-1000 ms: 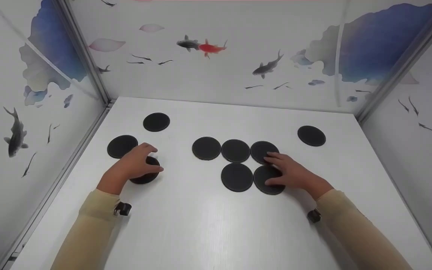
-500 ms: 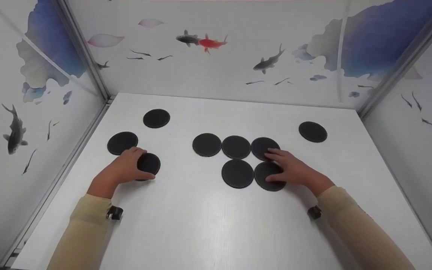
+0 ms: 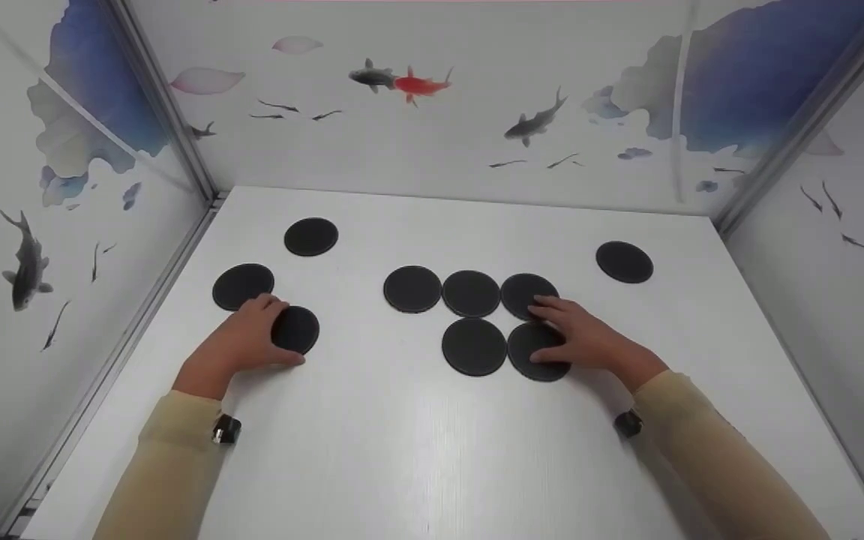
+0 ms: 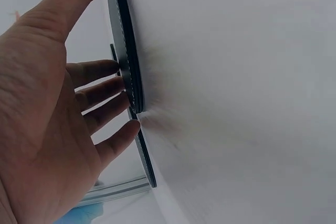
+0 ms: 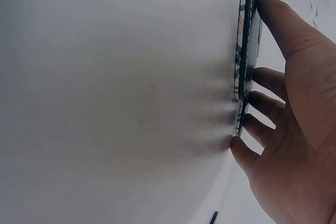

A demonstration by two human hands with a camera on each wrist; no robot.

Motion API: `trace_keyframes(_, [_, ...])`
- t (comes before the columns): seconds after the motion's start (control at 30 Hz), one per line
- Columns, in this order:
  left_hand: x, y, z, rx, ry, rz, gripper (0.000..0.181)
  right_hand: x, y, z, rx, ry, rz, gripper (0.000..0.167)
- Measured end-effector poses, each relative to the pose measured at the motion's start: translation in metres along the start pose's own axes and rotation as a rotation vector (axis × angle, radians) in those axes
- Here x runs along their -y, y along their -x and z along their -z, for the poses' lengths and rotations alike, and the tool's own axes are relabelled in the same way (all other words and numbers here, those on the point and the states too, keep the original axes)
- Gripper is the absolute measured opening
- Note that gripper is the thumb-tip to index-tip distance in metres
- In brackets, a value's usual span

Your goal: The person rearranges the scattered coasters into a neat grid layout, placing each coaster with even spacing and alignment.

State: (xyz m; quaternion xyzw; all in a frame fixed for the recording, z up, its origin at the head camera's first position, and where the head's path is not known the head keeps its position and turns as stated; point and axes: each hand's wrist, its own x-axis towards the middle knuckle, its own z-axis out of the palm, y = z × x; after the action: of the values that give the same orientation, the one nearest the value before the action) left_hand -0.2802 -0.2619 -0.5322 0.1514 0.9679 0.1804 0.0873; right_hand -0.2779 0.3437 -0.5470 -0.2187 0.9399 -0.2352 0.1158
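Several round black leather-look coasters with stitched edges lie flat on the white table. In the head view my left hand (image 3: 241, 341) is at the nearest left coaster (image 3: 297, 330). Its thumb lies by the near edge and its fingertips by the far side; in the left wrist view the fingers are spread and slightly bent. My right hand (image 3: 589, 337) rests over the right part of the cluster, its thumb on the lower right coaster (image 3: 523, 349) and its fingertips on the upper right coaster (image 3: 522, 289). Both hands hide parts of these coasters.
Three more coasters complete the touching cluster: upper left (image 3: 412, 289), upper middle (image 3: 471, 293) and lower left (image 3: 474, 346). Separate coasters lie at left (image 3: 243, 286), back left (image 3: 311, 236) and back right (image 3: 625, 262). Fish-printed walls (image 3: 432, 142) enclose the table (image 3: 372, 450).
My left hand has drawn back left and now has its thumb and fingers around the nearest left coaster's edges. My right hand stays on the cluster. The coasters keep their layout.
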Motion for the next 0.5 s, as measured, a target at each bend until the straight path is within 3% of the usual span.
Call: trace_keyframes(0.5, [-0.0004, -0.0049, -0.0014, -0.006, -0.027, -0.008, 0.099, -0.0013, 0.0007, -0.001, -0.005, -0.009, -0.005, 0.098])
